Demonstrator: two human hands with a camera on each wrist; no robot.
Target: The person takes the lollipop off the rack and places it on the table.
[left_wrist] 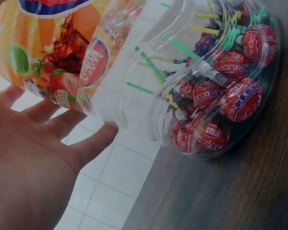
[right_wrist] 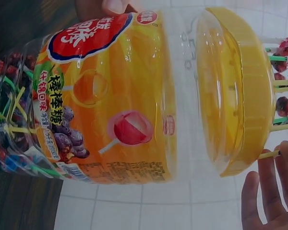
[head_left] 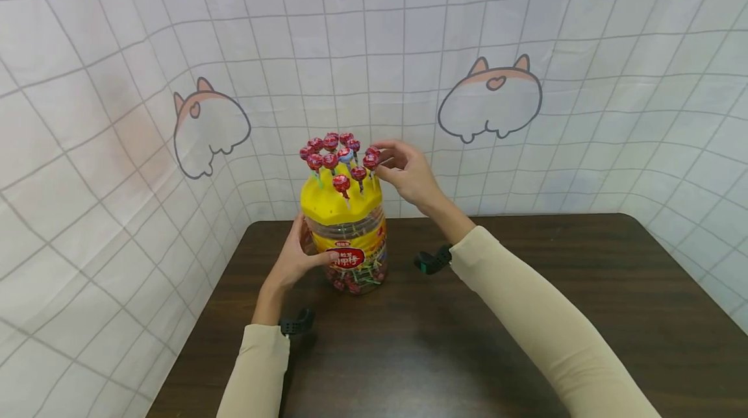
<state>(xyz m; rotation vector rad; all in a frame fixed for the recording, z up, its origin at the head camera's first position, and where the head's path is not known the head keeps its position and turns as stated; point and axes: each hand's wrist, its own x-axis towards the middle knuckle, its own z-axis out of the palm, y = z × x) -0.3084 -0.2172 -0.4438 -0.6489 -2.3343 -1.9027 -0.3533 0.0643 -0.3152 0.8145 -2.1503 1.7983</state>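
Observation:
A clear plastic lollipop jar [head_left: 371,246] with a yellow lid [head_left: 318,200] stands upright on the table. Red-wrapped lollipops [head_left: 341,183] stick up from the lid, a light blue one [head_left: 346,154] among them. My left hand [head_left: 292,262] grips the jar's left side, thumb across the front label, other fingers round behind. At the lid's right edge, my right hand [head_left: 411,178] pinches a lollipop [head_left: 371,161] low on its yellow stick [right_wrist: 269,155], whose lower end meets the lid. More red-wrapped lollipops [left_wrist: 242,99] lie inside the jar's bottom, some with green sticks.
The jar is near the back left part of the dark wooden table [head_left: 526,314]. A white grid-patterned curtain [head_left: 386,48] with cartoon animal drawings hangs close behind the table and along its left side. Black straps [head_left: 298,322] sit at both wrists.

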